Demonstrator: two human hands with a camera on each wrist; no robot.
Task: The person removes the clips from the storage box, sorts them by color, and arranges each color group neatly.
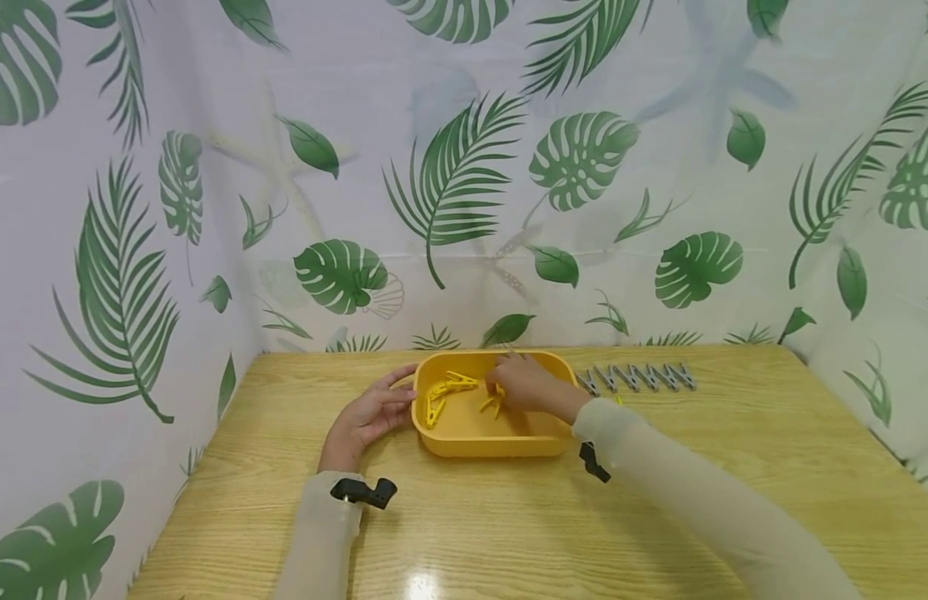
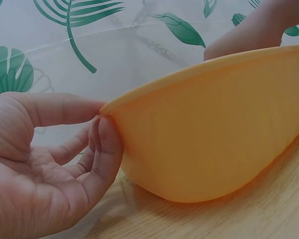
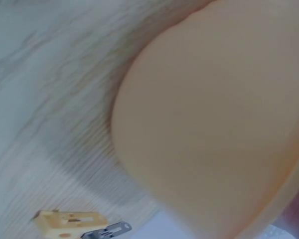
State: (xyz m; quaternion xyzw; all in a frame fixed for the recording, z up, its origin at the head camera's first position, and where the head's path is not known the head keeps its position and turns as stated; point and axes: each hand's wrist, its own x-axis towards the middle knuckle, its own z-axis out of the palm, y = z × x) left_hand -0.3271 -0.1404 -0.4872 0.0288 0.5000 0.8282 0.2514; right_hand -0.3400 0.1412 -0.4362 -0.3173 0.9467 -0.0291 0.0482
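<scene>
A yellow plastic tub (image 1: 494,447) stands on the table, its outer wall large in both wrist views. My left hand (image 1: 376,414) pinches the tub's left rim between thumb and fingers, seen closely in the left wrist view. Inside the tub, my right hand (image 1: 530,385) holds a yellow clothespin (image 1: 494,403) at its fingertips. Several more yellow clothespins (image 1: 438,392) lie along the tub's left side. To the right of the tub is a row of grey clothespins (image 1: 635,378). The right wrist view shows the tub wall but not the fingers at work.
Beside the grey row, one yellow clothespin (image 3: 70,223) lies on the wooden table (image 1: 464,517), mostly hidden by the right sleeve in the head view. A leaf-patterned sheet (image 1: 464,317) hangs along the table's back edge and both sides.
</scene>
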